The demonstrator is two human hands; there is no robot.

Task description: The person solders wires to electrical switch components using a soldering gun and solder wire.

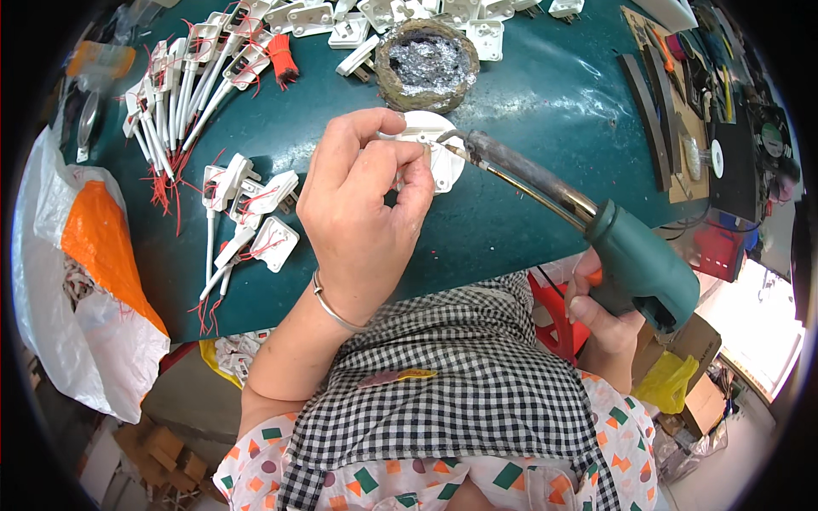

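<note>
My right hand [607, 317] grips the handle of a green soldering gun [648, 264]. Its dark metal barrel reaches up and left, and the bent tip meets the inside of a round white plastic housing [445, 175] on the table. My left hand [362, 183] is over the housing's left side, one finger on its rim. Thumb and a finger of that hand pinch together close to the soldering tip; whatever is between them is too small to make out. Just behind the housing sits a round, crusted pot [426, 66] with silvery, solder-like material inside.
White plastic assemblies with red wires [192, 72] lie at the far left, a smaller group [247, 213] nearer. Beside them is a red wire bundle [282, 60]. White housings [486, 38] line the back. Dark bars [645, 119] and tools lie right; a white-orange sack [94, 281] hangs left.
</note>
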